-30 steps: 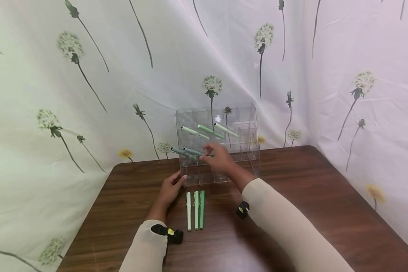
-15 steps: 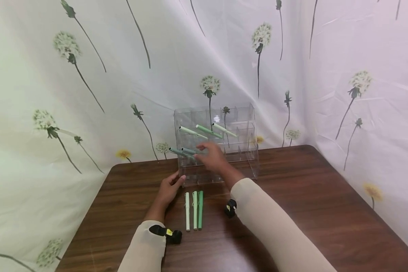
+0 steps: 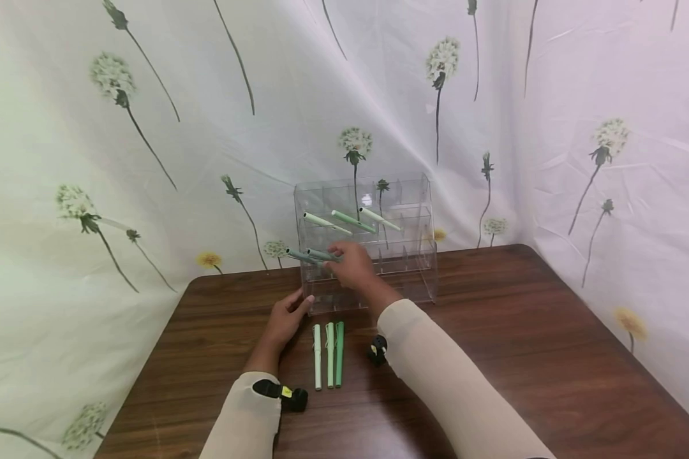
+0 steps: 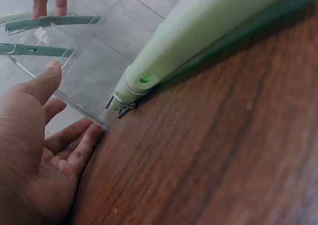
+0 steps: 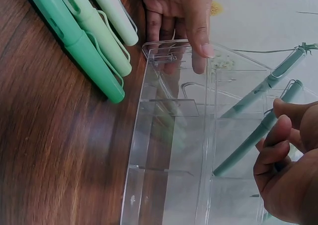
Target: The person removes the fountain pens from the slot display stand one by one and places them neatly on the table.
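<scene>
A clear plastic organizer [image 3: 399, 294] with stepped rows of compartments stands on the table. My left hand [image 3: 284, 320] holds its lower left front corner, thumb at the front and fingers along the side. My right hand [image 3: 353, 264] pinches a dark teal pen [image 5: 248, 144] that leans in a lower row. Left of it, a second teal pen [image 5: 253, 97] leans in the same row. Higher up lean a pale green pen [image 3: 321, 220], a mid-green pen [image 3: 353, 221] and another pale pen [image 3: 379, 218].
In front of the organizer three pens lie side by side on the wooden table [image 3: 528, 357]: a whitish pen [image 3: 318, 357], a light green pen [image 3: 330, 357] and a bright green pen [image 3: 339, 357]. A flower-print cloth [image 3: 218, 159] hangs behind the table.
My right hand has moved left along the row and closed its fingertips on the right-hand teal pen. The left hand stays at the organizer's corner.
</scene>
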Demonstrator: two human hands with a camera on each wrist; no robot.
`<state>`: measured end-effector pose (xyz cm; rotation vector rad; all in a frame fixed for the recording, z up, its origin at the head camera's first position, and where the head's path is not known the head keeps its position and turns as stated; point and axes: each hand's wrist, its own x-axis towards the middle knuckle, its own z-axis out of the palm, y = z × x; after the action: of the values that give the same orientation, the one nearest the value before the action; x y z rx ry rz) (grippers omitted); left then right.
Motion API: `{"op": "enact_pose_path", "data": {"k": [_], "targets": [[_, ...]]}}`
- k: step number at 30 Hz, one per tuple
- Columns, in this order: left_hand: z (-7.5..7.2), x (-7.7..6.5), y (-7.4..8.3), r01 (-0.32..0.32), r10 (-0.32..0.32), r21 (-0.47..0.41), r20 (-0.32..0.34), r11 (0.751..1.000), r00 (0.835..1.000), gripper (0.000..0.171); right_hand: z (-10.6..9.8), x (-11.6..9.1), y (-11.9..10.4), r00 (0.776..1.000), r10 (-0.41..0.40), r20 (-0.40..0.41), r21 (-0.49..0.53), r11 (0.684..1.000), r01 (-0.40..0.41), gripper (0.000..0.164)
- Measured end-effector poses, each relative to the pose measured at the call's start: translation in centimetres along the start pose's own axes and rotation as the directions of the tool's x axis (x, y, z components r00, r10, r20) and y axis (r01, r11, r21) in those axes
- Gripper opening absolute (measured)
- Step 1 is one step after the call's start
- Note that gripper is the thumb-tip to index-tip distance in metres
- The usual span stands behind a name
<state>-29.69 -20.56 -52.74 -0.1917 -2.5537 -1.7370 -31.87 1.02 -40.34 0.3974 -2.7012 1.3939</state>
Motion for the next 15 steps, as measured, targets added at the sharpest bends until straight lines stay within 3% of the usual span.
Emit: {"op": "enact_pose_path", "data": {"k": [15], "targets": [[0.1,-0.1,0.1,0.011,-0.012,-0.018,-0.012,1.000,1.000,0.065,1.3,0.2,-0.1,0.998,-0.023,-0.055,-0.020,1.000,0.022,0.040]]}}
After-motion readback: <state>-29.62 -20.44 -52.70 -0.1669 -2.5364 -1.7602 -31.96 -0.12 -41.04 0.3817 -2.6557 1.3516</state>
